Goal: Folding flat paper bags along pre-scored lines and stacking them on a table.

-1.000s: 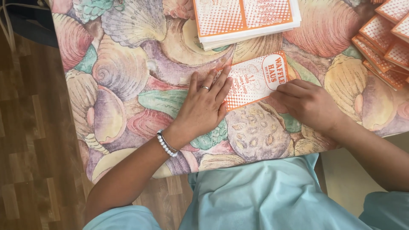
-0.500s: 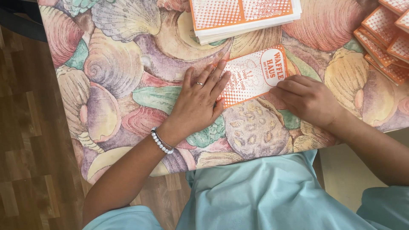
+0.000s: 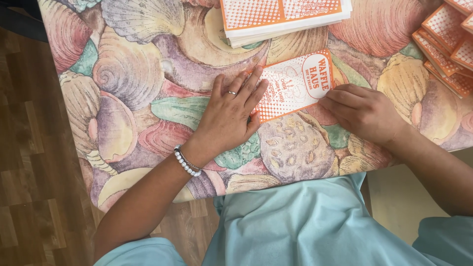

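Shell-patterned tablecloth (image 3: 148, 98) carried an orange-and-white paper sleeve (image 3: 295, 86) at centre (thin, light, surely easy to crease), left hand (image 3: 231, 116) spread flat on its nine o'clock end, right hand (image 3: 362, 111) curled, fingertips pinching the three o'clock edge.

Hands (image 3: 231, 116) pressing paper bag (image 3: 295, 84) (flat)

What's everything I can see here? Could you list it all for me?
Paper sleeve: one, orange and white, flat on the table under both hands.
Stack of flat sleeves: one, orange and white, top edge.
Row of sleeves: several overlapping, orange, top right.
Tablecloth: one, pastel seashell print, covering the table.
Floor: brown wood, left.
Bracelet: one, white beads, left wrist.
Ring: one, silver, left hand.
Left hand: flat, pressing the sleeve.
Right hand: fingers curled at the sleeve's right edge.
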